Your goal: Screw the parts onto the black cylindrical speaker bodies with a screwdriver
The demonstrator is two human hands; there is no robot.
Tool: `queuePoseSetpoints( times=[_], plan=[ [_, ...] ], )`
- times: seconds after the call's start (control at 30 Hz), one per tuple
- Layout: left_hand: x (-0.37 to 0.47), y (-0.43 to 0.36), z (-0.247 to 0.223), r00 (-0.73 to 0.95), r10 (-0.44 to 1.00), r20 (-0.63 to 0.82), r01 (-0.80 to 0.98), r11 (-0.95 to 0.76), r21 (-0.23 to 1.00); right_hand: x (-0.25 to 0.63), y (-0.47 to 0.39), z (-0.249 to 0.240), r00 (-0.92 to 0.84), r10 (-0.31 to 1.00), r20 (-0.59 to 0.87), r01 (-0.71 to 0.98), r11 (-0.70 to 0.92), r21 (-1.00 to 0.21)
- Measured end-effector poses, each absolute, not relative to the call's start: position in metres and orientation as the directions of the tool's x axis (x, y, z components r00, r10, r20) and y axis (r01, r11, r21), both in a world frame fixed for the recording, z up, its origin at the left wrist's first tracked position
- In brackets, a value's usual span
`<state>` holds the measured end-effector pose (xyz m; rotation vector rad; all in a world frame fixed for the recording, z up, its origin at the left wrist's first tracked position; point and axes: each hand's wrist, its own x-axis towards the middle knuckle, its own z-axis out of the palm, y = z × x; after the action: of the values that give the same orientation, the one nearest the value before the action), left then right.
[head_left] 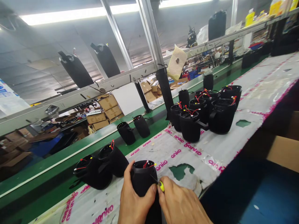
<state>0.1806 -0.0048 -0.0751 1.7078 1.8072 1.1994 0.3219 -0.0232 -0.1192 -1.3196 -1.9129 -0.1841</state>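
Observation:
My left hand is wrapped round a black cylindrical housing, thumb across its front. The housing has an open top with red and white wires and a small yellow connector in it. In my right hand is a thin-shafted screwdriver with a yellow and black handle; its shaft meets or lies close to the housing's upper side, contact hard to tell. The housing's lower part is partly hidden by my hands. To the left, two similar black housings lean together, wires showing at their tops.
A group of several black housings stands on the printed covering at the right. Two more housings stand on the green conveyor belt. A metal rail crosses behind, with tall black speaker bodies above it.

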Motion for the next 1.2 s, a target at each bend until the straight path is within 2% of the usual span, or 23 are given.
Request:
queuePoseSetpoints(
  times=[0.33, 0.43, 0.57, 0.73, 0.83, 0.93, 1.0, 1.1, 1.2],
  plan=[
    [0.189, -0.008, -0.07, -0.215, 0.93, 0.298, 0.649, -0.092, 0.755, 0.32, -0.026, -0.105, -0.179, 0.75, 0.637, 0.918, 0.36, -0.165],
    [0.188, -0.01, -0.07, -0.202, 0.94, 0.274, 0.646, -0.082, 0.759, 0.32, -0.025, -0.104, -0.177, 0.755, 0.631, 0.921, 0.353, -0.164],
    [0.179, -0.006, -0.078, -0.18, 0.945, 0.272, 0.638, -0.098, 0.764, 0.319, -0.024, -0.106, -0.177, 0.77, 0.613, 0.913, 0.361, -0.19],
    [0.169, 0.0, -0.087, -0.186, 0.94, 0.286, 0.645, -0.103, 0.757, 0.314, -0.021, -0.102, -0.179, 0.844, 0.505, 0.912, 0.335, -0.236],
    [0.171, -0.003, -0.08, -0.177, 0.942, 0.284, 0.597, -0.127, 0.792, 0.315, -0.021, -0.105, -0.175, 0.859, 0.481, 0.863, 0.369, -0.345],
    [0.175, -0.01, -0.072, -0.192, 0.946, 0.263, 0.53, -0.125, 0.838, 0.322, -0.025, -0.114, -0.178, 0.822, 0.541, 0.722, 0.483, -0.496],
    [0.175, -0.012, -0.07, -0.208, 0.949, 0.237, 0.5, -0.104, 0.86, 0.328, -0.029, -0.119, -0.138, 0.806, 0.575, 0.663, 0.507, -0.552],
    [0.169, -0.009, -0.074, -0.177, 0.961, 0.212, 0.504, -0.096, 0.858, 0.337, -0.033, -0.121, -0.133, 0.8, 0.585, 0.667, 0.509, -0.544],
    [0.166, -0.004, -0.08, -0.127, 0.966, 0.223, 0.545, -0.12, 0.83, 0.344, -0.031, -0.116, -0.171, 0.757, 0.631, 0.707, 0.541, -0.456]
  ],
)
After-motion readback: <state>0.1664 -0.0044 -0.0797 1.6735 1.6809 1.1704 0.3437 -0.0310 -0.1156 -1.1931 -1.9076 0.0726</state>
